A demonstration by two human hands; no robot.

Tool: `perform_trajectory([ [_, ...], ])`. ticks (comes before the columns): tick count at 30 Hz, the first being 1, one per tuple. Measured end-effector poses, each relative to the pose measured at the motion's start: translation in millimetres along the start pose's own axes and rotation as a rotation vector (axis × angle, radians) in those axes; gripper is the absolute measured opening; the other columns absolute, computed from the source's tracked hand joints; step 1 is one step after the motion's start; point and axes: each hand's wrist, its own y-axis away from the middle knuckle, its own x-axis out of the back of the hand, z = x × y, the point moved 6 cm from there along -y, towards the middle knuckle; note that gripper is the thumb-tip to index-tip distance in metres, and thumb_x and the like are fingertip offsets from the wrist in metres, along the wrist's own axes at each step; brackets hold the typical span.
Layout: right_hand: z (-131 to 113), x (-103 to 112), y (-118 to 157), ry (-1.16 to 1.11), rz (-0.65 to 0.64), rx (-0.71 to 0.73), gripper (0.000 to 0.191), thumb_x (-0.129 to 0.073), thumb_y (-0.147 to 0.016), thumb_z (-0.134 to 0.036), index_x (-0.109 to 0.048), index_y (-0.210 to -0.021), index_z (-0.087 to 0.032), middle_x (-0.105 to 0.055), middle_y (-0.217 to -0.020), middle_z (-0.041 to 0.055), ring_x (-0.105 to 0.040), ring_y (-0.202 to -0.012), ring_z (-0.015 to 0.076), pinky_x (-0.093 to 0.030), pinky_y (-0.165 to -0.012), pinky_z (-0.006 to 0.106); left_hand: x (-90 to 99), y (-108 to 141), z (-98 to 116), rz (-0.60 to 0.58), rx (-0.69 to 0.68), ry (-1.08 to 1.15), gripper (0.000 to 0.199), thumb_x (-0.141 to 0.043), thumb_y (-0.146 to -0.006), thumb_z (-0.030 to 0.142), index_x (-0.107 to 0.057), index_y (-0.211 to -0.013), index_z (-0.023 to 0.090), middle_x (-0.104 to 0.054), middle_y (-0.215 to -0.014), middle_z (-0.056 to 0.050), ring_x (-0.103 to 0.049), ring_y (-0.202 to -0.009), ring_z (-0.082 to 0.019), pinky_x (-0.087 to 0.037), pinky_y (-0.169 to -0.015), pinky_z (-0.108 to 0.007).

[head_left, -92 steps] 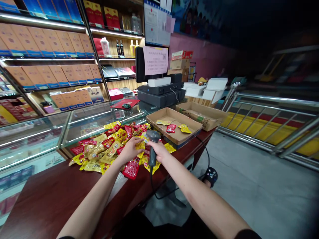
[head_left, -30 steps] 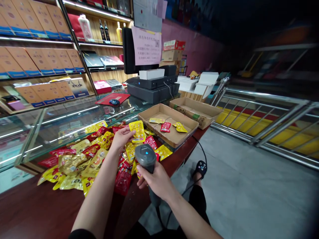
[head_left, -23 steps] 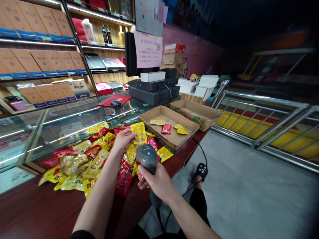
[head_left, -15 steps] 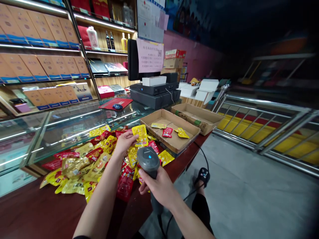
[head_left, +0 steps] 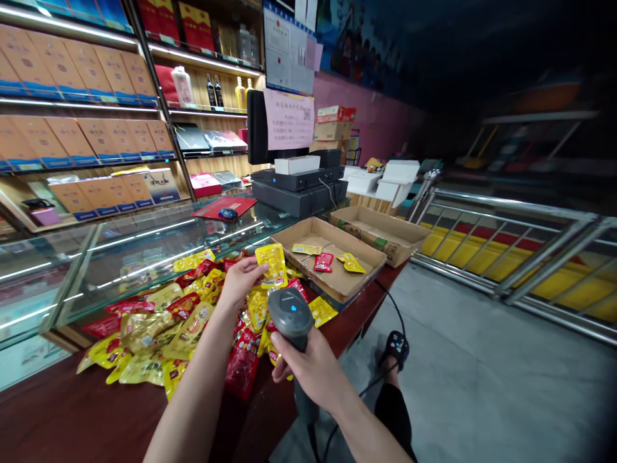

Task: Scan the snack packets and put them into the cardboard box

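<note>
Between the thumb and fingers of my left hand (head_left: 242, 280) is a yellow snack packet (head_left: 272, 265), held up above the pile. My right hand (head_left: 315, 363) wraps round the handle of a dark grey barcode scanner (head_left: 290, 315), which has a blue light on top and a cable running down. The scanner's head is just below and to the right of the packet. Red, yellow and gold snack packets (head_left: 193, 325) lie heaped under and left of my hands. A shallow cardboard tray (head_left: 354, 290) beyond the scanner contains a few small packets (head_left: 324, 262).
Behind the tray stands a second cardboard box (head_left: 405, 253). A monitor and black cash drawer (head_left: 296, 196) rest on the glass counter (head_left: 139, 235), near a mouse (head_left: 227, 213). Metal railings (head_left: 501, 212) border the floor at right. Boxed goods fill the shelves (head_left: 91, 99).
My hands keep the same grips, with the yellow packet and scanner nearly in place. The whole view has shifted slightly, with the shelves sitting lower in the picture.
</note>
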Motion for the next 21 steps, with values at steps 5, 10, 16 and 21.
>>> perform_trajectory([
  [5, -1.3, -1.7, 0.8, -0.007, 0.0, 0.009, 0.035, -0.066, -0.072, -0.047, -0.048, -0.086, -0.02, -0.051, -0.053, -0.0065, -0.061, -0.045, 0.0155, -0.051, -0.046, 0.027, 1.8, -0.9, -1.7, -0.007, -0.002, -0.007, 0.043, -0.081, -0.056, 0.037, -0.067, -0.09, 0.016, -0.072, -0.081, -0.004, -0.064, -0.062, -0.013, -0.048, -0.057, -0.021],
  [10, -2.9, -1.4, 1.7, 0.0, -0.003, 0.013, 0.037, -0.065, -0.072, -0.048, -0.047, -0.087, -0.02, -0.051, -0.052, -0.0072, -0.06, -0.045, 0.0151, -0.051, -0.046, 0.027, 0.7, 0.0, 0.0, 0.01, 0.019, 0.023, 0.046, -0.082, -0.053, 0.035, -0.067, -0.09, 0.014, -0.072, -0.082, -0.006, -0.064, -0.06, -0.013, -0.048, -0.055, -0.022],
  [16, -0.4, -1.7, 0.5, 0.003, 0.009, -0.001, 0.039, -0.065, -0.071, -0.049, -0.047, -0.088, -0.019, -0.052, -0.052, -0.0069, -0.06, -0.045, 0.0149, -0.051, -0.047, 0.027, -3.0, 1.8, 2.7, 0.008, 0.029, 0.058, 0.053, -0.083, -0.05, 0.036, -0.068, -0.094, 0.012, -0.072, -0.079, -0.007, -0.065, -0.062, -0.017, -0.047, -0.051, -0.023],
  [21, -0.7, 0.4, 0.1, -0.041, -0.007, 0.038, 0.037, -0.065, -0.072, -0.046, -0.053, -0.091, -0.018, -0.06, -0.066, -0.0007, -0.062, -0.058, 0.0164, -0.053, -0.053, 0.029, 0.9, -1.1, 0.1, -0.004, 0.0, 0.011, 0.045, -0.082, -0.053, 0.036, -0.067, -0.09, 0.014, -0.072, -0.081, -0.005, -0.064, -0.061, -0.014, -0.048, -0.056, -0.022],
])
